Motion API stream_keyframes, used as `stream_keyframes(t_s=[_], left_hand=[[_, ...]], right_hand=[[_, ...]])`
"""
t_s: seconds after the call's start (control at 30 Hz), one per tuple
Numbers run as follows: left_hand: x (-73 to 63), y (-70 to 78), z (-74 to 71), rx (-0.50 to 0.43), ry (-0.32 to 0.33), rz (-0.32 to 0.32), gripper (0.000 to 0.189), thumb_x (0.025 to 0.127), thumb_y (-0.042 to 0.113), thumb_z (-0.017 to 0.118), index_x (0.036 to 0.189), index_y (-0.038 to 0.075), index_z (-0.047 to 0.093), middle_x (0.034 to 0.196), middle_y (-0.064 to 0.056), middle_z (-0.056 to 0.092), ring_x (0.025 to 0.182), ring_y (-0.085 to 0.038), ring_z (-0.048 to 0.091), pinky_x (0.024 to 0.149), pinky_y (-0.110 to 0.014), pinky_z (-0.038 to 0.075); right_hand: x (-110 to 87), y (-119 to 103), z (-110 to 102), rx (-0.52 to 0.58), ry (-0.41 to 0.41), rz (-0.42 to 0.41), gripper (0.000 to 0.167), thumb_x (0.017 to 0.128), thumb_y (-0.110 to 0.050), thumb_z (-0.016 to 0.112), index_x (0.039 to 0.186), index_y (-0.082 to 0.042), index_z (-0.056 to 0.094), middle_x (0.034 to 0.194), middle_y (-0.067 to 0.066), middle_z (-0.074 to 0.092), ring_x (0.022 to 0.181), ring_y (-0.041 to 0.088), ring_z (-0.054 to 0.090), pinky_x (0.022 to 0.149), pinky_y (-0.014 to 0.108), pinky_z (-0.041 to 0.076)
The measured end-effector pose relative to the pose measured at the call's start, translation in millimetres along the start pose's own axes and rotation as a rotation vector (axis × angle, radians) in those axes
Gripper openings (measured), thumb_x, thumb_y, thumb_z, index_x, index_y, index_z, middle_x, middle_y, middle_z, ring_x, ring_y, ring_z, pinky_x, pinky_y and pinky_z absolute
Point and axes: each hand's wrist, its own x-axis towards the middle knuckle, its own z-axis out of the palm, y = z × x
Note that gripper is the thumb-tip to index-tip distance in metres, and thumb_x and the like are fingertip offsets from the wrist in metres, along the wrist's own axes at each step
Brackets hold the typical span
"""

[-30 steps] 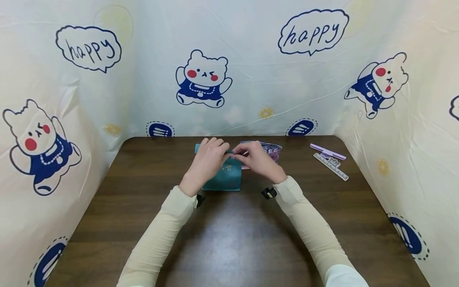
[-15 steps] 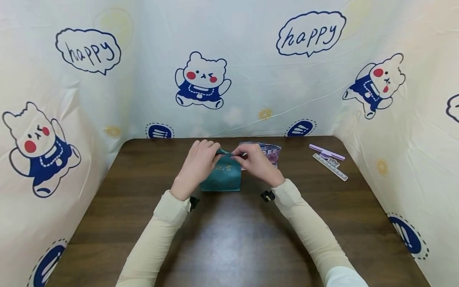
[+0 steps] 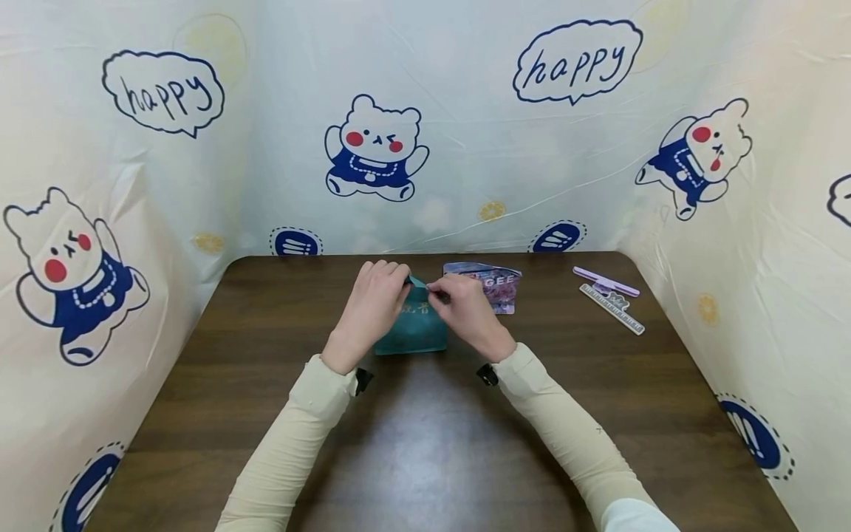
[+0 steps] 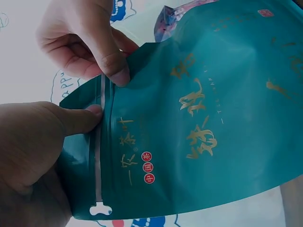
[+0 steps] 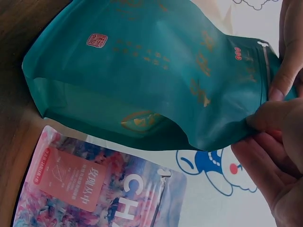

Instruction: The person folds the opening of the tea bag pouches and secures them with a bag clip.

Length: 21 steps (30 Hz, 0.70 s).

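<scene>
A teal tea pouch (image 3: pixel 412 329) with gold characters stands on the table between both hands. My left hand (image 3: pixel 372 303) grips its top edge on the left side; in the left wrist view the thumb (image 4: pixel 83 120) presses on the pale tear strip (image 4: pixel 98 161), which has a white bone-shaped end. My right hand (image 3: pixel 468 310) pinches the right side of the pouch top, its thumb (image 5: pixel 267 116) on the teal front near the strip. The pouch mouth looks flat and closed. In the head view the left fingertips hide part of the top.
Behind the right hand lies a pink and purple printed pouch (image 3: pixel 501 290). Farther right on the brown table (image 3: pixel 425 443) lie a purple bar (image 3: pixel 606 281) and a clear ruler-like strip (image 3: pixel 612 309). Printed cloth walls (image 3: pixel 465 148) surround the table on three sides.
My left hand has slid left along the pouch top, then stayed near there. The right hand has shifted slightly left and down, uncovering more of the purple pouch. Both hands keep hold of the tea pouch.
</scene>
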Motion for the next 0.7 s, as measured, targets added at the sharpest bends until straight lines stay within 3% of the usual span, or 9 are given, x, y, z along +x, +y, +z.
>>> stream_keyframes(t_s=[0.4,0.7], left_hand=[[0.0,-4.1,5.6,-0.024,0.031,0.036,0.012,0.092,0.01,0.075,0.098,0.003,0.067,0.086,-0.011,0.067,0.077,-0.027,0.055,0.073,-0.037,0.038],[-1.4,-6.2,4.1,-0.014,0.029,0.052,0.012,0.094,0.013,0.074,0.1,0.004,0.068,0.089,-0.01,0.07,0.078,-0.025,0.057,0.071,-0.035,0.039]], right_hand=[[-4.8,-6.0,4.6,-0.165,0.032,-0.098,0.02,0.081,0.006,0.082,0.1,0.003,0.077,0.084,0.011,0.069,0.073,0.021,0.067,0.069,0.031,0.058],[-5.9,-5.2,4.9,-0.167,0.043,-0.128,0.023,0.078,0.008,0.083,0.101,0.004,0.077,0.083,0.012,0.068,0.071,0.021,0.065,0.068,0.031,0.058]])
